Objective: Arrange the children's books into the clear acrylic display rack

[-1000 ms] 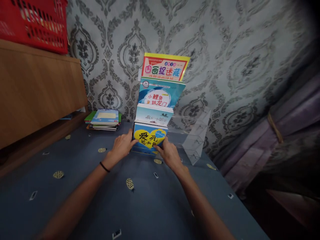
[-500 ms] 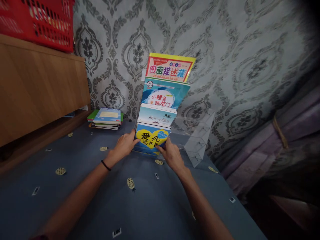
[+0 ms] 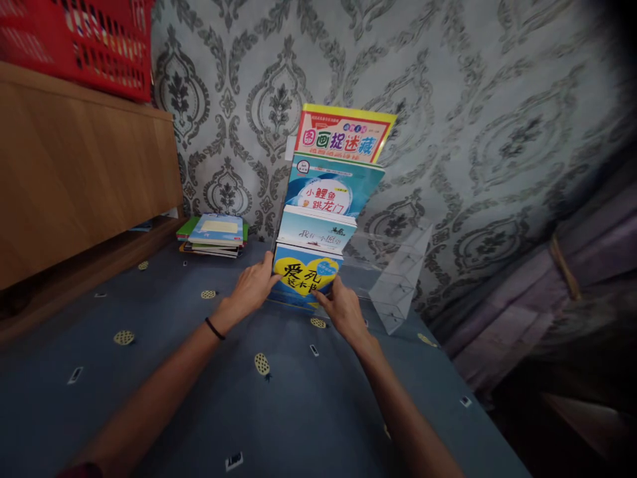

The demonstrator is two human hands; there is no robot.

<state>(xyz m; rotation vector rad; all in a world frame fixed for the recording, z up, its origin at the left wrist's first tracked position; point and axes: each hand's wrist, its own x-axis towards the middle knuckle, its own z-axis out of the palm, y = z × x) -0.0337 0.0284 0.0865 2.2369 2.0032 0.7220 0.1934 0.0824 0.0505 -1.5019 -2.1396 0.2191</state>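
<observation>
A blue book with a yellow heart [image 3: 301,277] stands in the lowest front tier of a clear acrylic book rack [image 3: 398,285]. My left hand [image 3: 253,284] grips its left edge, thumb on the cover. On its right edge is my right hand [image 3: 344,309], closed with thumb on the front and fingers behind. Behind it, in rising tiers, are a pale blue-white book [image 3: 316,229], a teal book with a white oval [image 3: 331,189] and a yellow-edged book with a red panel [image 3: 346,133]. The rack's right half holds no books.
A stack of books [image 3: 213,232] lies at the back left, beside a wooden cabinet [image 3: 89,172]. On the cabinet sits a red plastic basket [image 3: 109,46]. Patterned wallpaper rises behind the rack. A purple-grey curtain [image 3: 527,312] hangs at right, beyond the blue-covered surface [image 3: 189,411].
The view has shifted slightly, so the rack and books appear a little further right. Both hands keep their places on the blue book's edges.
</observation>
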